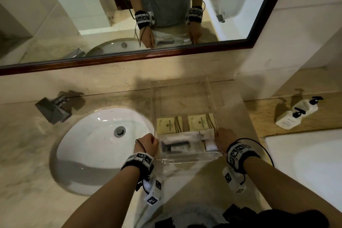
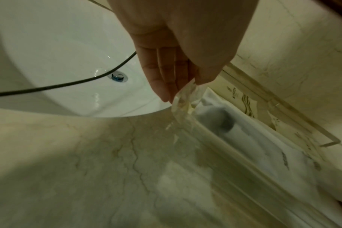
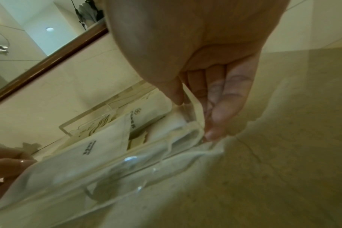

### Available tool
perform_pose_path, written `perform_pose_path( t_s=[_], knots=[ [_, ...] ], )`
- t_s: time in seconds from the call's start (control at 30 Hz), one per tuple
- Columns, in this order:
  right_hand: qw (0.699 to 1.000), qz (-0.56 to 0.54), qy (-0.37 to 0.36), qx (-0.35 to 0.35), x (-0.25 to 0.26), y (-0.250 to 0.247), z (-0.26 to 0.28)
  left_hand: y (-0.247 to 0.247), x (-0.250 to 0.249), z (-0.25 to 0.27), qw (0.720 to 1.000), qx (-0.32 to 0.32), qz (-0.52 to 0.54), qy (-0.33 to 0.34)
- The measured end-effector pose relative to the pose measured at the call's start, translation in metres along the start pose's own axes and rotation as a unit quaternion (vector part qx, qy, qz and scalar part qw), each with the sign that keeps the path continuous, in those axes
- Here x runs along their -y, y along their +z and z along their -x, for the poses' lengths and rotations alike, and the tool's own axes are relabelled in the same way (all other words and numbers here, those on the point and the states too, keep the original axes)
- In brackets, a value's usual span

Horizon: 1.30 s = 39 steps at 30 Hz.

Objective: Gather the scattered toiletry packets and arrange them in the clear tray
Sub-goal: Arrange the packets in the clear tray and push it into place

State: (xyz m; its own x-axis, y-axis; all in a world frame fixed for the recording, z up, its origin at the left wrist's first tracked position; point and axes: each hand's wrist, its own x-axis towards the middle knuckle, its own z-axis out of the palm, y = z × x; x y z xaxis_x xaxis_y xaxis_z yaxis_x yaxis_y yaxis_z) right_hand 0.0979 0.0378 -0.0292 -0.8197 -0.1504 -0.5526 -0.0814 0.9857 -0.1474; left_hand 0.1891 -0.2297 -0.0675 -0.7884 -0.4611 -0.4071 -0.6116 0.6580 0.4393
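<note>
A clear tray (image 1: 211, 98) stands on the marble counter, right of the sink. In its near half lie two yellow packets (image 1: 169, 125) (image 1: 201, 122), a long white packet (image 1: 177, 146) with a dark item inside, and a small white packet (image 1: 211, 145). My left hand (image 1: 152, 141) pinches the tray's left wall (image 2: 185, 100) near the front corner, thumb inside and fingers outside. On the other side, my right hand (image 1: 219, 136) pinches the right wall (image 3: 189, 114) the same way. The white packet (image 3: 100, 146) fills the tray's front in the right wrist view.
A white sink (image 1: 61, 146) with a chrome faucet (image 1: 55, 109) lies left of the tray. A framed mirror (image 1: 129, 57) runs along the back wall. White pump bottles (image 1: 294, 114) stand on a ledge at the right, above a bathtub (image 1: 305, 163).
</note>
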Motion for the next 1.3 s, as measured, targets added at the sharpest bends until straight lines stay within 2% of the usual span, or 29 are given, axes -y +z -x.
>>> perform_pose_path(
  t_s=[0.27, 0.53, 0.87, 1.13, 1.3],
  knots=[
    [0.999, 0.013, -0.017, -0.026, 0.004, -0.008, 0.003, -0.001, 0.004, -0.002, 0.999, -0.01, 0.023, 0.021],
    [1.0, -0.005, 0.003, -0.017, 0.005, -0.011, -0.005, 0.003, 0.007, -0.015, 0.999, -0.004, 0.036, 0.014],
    [0.992, -0.113, 0.035, -0.035, 0.005, -0.011, -0.023, 0.001, 0.0, -0.032, 1.0, -0.008, 0.028, 0.01],
    [0.986, -0.164, 0.018, -0.015, 0.007, -0.017, -0.026, 0.002, -0.005, -0.049, 1.0, -0.01, 0.016, 0.0],
    [0.974, -0.22, 0.056, -0.011, 0.006, -0.015, -0.04, -0.005, -0.014, -0.049, 1.0, -0.017, 0.001, 0.005]
  ],
)
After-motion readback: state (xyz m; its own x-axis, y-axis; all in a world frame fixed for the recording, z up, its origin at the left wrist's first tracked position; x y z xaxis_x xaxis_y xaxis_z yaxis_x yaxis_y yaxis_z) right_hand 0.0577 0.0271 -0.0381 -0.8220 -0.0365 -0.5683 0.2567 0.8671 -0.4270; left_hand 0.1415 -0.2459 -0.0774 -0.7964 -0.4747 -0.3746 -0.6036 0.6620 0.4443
